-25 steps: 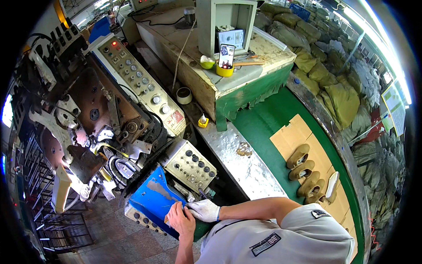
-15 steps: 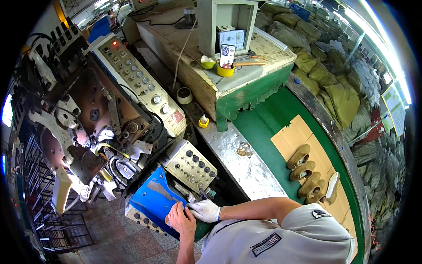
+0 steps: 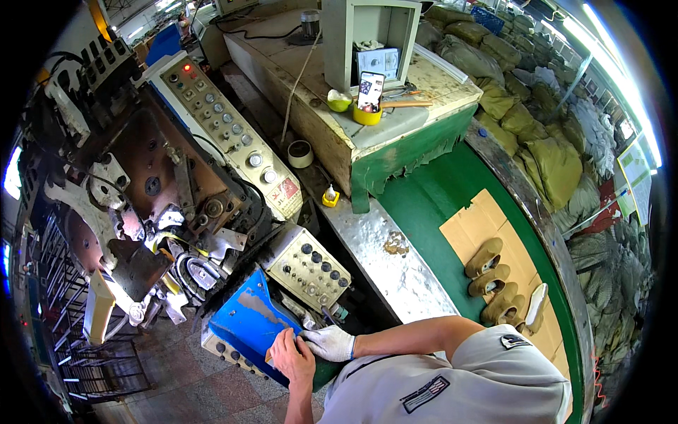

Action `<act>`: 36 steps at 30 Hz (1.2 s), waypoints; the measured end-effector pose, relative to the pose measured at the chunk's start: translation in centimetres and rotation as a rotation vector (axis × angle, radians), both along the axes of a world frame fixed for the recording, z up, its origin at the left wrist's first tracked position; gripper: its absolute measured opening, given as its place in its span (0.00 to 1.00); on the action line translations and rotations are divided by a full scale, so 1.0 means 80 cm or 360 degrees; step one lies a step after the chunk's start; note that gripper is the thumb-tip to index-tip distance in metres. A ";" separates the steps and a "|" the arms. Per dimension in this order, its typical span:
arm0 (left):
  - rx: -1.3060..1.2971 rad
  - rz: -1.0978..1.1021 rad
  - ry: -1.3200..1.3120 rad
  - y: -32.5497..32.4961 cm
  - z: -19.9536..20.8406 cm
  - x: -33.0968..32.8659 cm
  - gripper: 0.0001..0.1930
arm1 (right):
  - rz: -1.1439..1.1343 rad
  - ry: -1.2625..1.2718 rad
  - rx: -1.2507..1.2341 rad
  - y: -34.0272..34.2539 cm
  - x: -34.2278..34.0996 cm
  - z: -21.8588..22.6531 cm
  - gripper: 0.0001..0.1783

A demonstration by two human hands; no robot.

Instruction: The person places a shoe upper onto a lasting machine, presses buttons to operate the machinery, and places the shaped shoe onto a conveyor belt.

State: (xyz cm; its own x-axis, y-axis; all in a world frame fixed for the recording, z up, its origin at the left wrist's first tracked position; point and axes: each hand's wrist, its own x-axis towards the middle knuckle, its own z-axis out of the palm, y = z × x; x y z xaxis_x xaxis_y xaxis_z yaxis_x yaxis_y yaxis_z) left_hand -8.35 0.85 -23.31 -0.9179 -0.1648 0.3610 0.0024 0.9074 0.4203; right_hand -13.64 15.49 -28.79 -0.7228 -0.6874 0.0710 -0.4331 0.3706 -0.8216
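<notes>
My bare left hand (image 3: pixel 292 359) is over the near end of a blue metal tray (image 3: pixel 247 311) with worn paint, its fingers bent and drawn together. A sliver of something tan (image 3: pixel 269 357) shows by its fingers, too small to name. Touching it on the right is my right hand (image 3: pixel 329 343), in a white knitted glove, with its fingers curled inward. Whatever lies between the two hands is hidden by them. Just beyond the gloved hand stands a cream control box (image 3: pixel 306 268) with black knobs and switches.
A machine with metal arms (image 3: pixel 141 247) fills the left side, beside a long control panel (image 3: pixel 219 127) with a red light. On a worn bench (image 3: pixel 311 120) a phone (image 3: pixel 370 92) leans in a yellow tape roll (image 3: pixel 367 115). Brown shoes (image 3: pixel 487 277) sit on cardboard (image 3: pixel 466 219) at right.
The whole view has shifted slightly, with the bench and shoes a little lower and further right. Both hands stay together over the tray, with hardly any movement of the fingers.
</notes>
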 end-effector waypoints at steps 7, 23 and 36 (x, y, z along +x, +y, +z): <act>-0.0025 0.0011 -0.0027 0.002 0.000 -0.003 0.15 | 0.0062 -0.0032 -0.0036 0.002 -0.003 -0.005 0.23; -0.0114 0.0113 -0.0112 0.007 -0.006 -0.007 0.17 | 0.0183 -0.0071 -0.0163 0.005 -0.013 -0.016 0.24; -0.0154 0.0196 -0.0226 0.016 -0.002 -0.012 0.17 | 0.0136 0.0058 -0.0406 0.005 -0.014 -0.021 0.24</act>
State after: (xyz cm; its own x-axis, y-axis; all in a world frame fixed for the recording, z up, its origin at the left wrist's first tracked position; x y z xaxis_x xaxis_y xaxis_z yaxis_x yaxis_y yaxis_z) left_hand -9.28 2.13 -23.43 -0.9359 -0.2495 0.2488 -0.1639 0.9333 0.3195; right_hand -14.77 15.88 -30.45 -0.6565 -0.7025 0.2747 -0.4850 0.1142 -0.8670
